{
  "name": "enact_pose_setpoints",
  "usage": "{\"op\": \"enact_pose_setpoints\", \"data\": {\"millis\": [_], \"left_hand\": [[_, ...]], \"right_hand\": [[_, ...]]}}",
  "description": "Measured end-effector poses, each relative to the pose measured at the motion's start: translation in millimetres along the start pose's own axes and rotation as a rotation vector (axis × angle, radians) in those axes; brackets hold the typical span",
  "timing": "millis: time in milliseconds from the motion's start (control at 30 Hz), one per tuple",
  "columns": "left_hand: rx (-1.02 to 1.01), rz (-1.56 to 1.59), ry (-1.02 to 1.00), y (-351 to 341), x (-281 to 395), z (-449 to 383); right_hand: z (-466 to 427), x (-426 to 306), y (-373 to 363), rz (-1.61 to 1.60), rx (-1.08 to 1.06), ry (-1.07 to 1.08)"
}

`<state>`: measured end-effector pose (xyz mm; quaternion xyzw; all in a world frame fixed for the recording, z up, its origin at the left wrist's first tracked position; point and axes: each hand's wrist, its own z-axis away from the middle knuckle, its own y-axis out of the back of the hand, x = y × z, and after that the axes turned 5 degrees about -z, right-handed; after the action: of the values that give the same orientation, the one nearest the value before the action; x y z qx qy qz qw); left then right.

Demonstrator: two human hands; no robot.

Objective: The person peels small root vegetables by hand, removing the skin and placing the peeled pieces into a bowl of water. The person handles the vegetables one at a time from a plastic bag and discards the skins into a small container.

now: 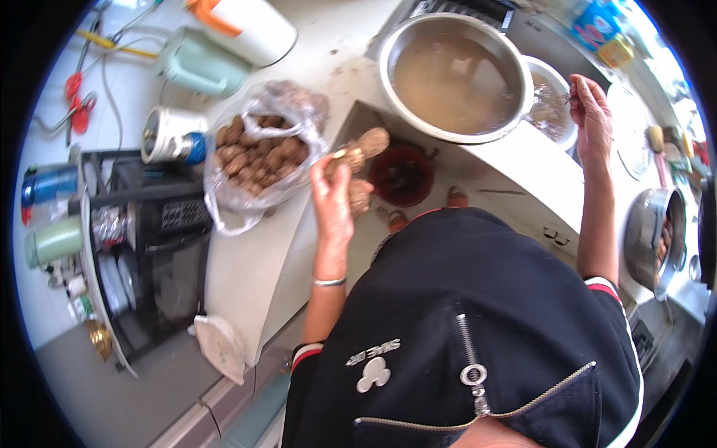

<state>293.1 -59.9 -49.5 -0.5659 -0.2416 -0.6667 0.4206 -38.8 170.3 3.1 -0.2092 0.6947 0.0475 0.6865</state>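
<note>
My left hand [333, 201] holds several brown, rough-skinned tubers, which look like small taros; one held tuber [373, 142] sticks out past the fingertips. Left of it, more brown tubers [260, 159] fill a clear plastic bag [224, 210] on the counter. My right hand [592, 115] is raised beside a white basin [567, 89], its fingers drawn together. Something small and dark shows at its fingertips, too unclear to name. Between the hands, a large metal basin [386, 73] holds cloudy brownish water.
Below the counter, a dark red tub [402, 175] stands on the floor near my feet. A metal pot [644, 235] is at the right. A white jug [252, 31], a green pitcher [204, 64] and a white container [173, 131] stand at the upper left, above a black rack [145, 207].
</note>
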Motion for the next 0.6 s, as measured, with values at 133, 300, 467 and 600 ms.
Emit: {"op": "enact_pose_setpoints", "data": {"millis": [133,300,467,600], "left_hand": [[-0.07,-0.083,-0.19,-3,-5,-2],[-0.034,-0.3,-0.345,3,-4,4],[0.003,-0.552,-0.471,12,4,15],[0.067,-0.763,-0.691,10,13,19]], "right_hand": [[64,-8,-110,0.459,-0.526,0.216],[110,39,-193,0.53,-0.911,0.391],[116,31,-201,0.526,-0.987,0.551],[119,26,-204,0.703,-1.01,0.627]]}}
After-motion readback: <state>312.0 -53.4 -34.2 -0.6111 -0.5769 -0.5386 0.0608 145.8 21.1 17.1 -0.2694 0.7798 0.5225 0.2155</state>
